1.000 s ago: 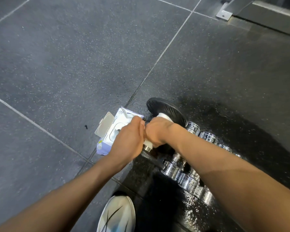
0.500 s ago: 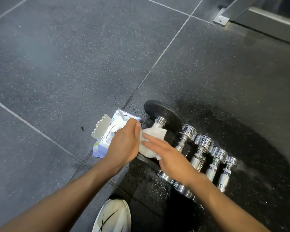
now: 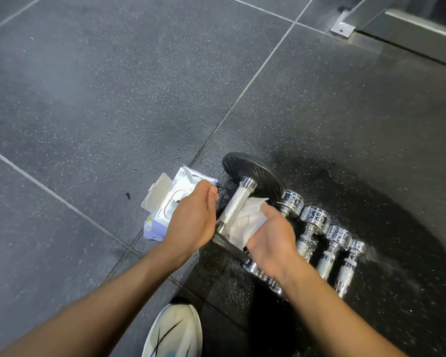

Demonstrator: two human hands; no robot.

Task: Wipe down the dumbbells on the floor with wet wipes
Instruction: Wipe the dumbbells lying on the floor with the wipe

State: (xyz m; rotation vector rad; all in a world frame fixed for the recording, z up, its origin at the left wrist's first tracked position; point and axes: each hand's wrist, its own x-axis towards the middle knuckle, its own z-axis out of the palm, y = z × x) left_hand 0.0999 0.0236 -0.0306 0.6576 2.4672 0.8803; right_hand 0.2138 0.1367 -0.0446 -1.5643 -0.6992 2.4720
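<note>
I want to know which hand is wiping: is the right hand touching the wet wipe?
Touching. The head view shows the right hand pinching the white wet wipe under its thumb, beside the dumbbell's handle.

I look down on a floor of dark grey speckled rubber tiles (image 3: 88,86) with pale seams; a grey metal frame beam (image 3: 422,34) crosses the far right corner.
</note>
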